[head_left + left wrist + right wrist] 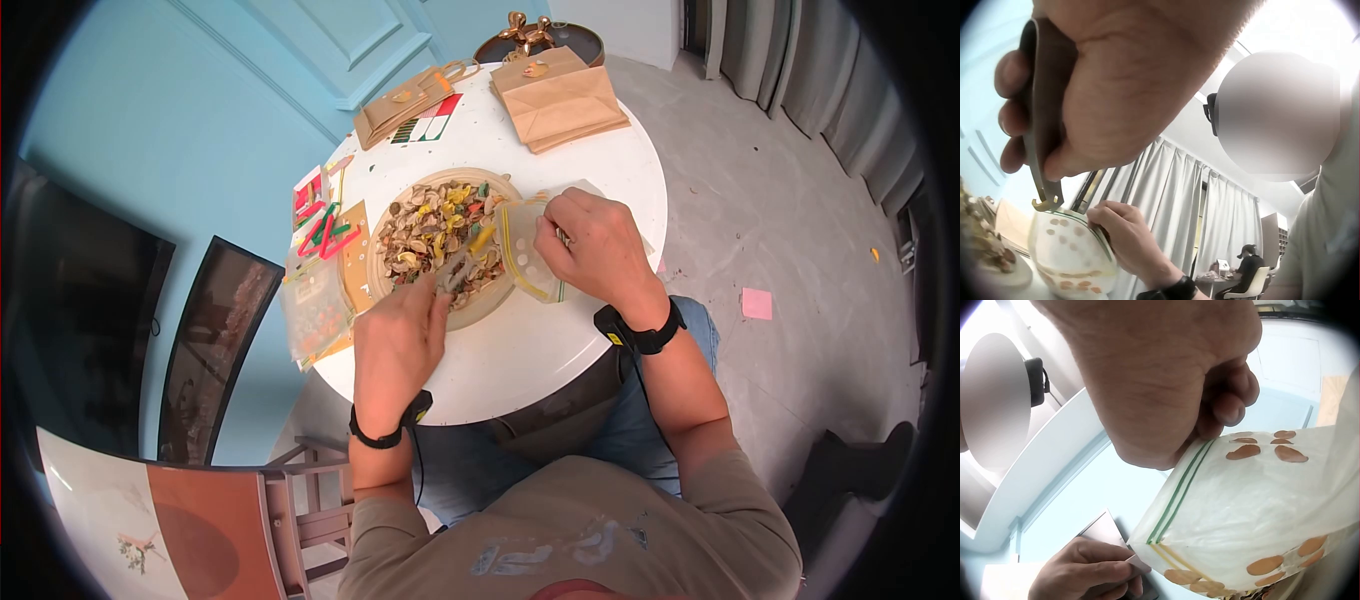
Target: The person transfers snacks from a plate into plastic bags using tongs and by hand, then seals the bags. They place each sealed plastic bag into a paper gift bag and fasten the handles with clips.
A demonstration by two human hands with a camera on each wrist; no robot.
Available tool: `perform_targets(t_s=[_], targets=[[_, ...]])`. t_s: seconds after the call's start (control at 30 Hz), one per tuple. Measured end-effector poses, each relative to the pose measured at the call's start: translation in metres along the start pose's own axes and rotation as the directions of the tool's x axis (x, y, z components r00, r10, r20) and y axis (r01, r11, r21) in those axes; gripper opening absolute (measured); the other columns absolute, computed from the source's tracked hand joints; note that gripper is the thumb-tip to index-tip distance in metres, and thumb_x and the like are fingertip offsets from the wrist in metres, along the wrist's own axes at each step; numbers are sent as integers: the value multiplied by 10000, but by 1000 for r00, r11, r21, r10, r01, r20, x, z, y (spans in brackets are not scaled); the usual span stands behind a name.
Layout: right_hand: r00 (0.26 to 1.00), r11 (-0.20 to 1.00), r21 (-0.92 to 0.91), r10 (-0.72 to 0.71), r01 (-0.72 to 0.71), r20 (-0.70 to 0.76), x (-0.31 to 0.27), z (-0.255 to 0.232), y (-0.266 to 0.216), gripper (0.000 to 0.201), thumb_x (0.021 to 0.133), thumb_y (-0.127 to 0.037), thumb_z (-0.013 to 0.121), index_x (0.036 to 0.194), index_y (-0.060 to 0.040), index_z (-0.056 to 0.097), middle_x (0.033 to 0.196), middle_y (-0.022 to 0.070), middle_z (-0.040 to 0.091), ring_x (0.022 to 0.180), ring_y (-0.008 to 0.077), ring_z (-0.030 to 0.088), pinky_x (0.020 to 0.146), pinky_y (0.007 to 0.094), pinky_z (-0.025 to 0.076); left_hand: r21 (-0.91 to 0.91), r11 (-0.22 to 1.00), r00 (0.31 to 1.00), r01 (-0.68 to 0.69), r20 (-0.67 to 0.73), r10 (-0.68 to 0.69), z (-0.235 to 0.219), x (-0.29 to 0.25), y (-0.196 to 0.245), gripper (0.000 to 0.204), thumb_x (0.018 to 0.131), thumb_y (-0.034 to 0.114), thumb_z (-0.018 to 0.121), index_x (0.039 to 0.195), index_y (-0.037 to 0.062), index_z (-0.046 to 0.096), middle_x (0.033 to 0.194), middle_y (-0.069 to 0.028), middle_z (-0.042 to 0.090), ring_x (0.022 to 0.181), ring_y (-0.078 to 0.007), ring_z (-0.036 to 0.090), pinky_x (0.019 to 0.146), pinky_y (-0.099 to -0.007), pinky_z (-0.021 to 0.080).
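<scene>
My left hand holds metal tongs over the right side of a round tray heaped with dried petals and leaves. A small yellow piece shows at the tips of the tongs, close to the mouth of a translucent zip bag. That bag has orange-brown oval spots and a green and yellow zip line. My right hand grips the bag by its upper edge with curled fingers, beside the tray. In the left wrist view the bag's mouth stands parted below the tongs.
Brown paper bags lie at the back of the white round table, with another stack at back left. Pink and green clips and more zip bags lie at the left edge. A person sits in the background.
</scene>
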State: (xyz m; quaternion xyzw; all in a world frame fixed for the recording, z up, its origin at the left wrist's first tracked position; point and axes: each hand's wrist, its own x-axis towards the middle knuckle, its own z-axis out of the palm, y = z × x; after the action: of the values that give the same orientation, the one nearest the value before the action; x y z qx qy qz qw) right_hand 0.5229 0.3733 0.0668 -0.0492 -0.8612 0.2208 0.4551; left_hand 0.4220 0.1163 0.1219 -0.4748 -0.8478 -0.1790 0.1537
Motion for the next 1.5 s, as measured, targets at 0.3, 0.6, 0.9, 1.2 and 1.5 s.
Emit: perform_targets(t_s=[0.3,0.6,0.9,1.2,1.5], targets=[[1000,1000,11,-1,1,-21,0,-1,1,148,905,-91,744,798,-21,671,764,142,669,664,362,681,626,456,556,-33,979,962,-201,182,204,27,-1,27,299,971,152,815,1218,4,733,891,-164,737,814,-386,735,705,-487,585],[997,1000,5,23,-23,-76,-1,1,5,142,892,-88,754,795,-27,670,751,133,662,661,354,678,618,451,559,-7,998,991,-68,114,69,7,-12,11,352,929,207,844,1213,18,758,958,-183,776,816,-405,760,685,-483,600],[987,999,16,45,-43,-152,0,-4,1,129,880,-66,761,799,-24,670,737,128,664,646,331,683,594,434,555,108,994,996,-11,85,2,40,-11,-11,307,929,210,831,1143,7,746,866,-180,727,778,-415,738,667,-510,581],[987,999,26,32,-28,-159,1,-1,2,131,871,-52,761,790,-19,663,723,132,655,627,336,674,577,434,545,203,979,993,-33,116,9,54,-3,-17,239,971,209,806,949,26,654,841,-173,709,763,-377,749,650,-491,590],[988,999,30,36,-32,-152,1,-1,2,138,872,-52,761,783,-14,662,723,137,661,620,334,673,577,432,545,190,981,994,-37,108,16,57,-2,-22,200,1016,169,764,929,25,656,846,-185,714,756,-385,748,659,-503,593]])
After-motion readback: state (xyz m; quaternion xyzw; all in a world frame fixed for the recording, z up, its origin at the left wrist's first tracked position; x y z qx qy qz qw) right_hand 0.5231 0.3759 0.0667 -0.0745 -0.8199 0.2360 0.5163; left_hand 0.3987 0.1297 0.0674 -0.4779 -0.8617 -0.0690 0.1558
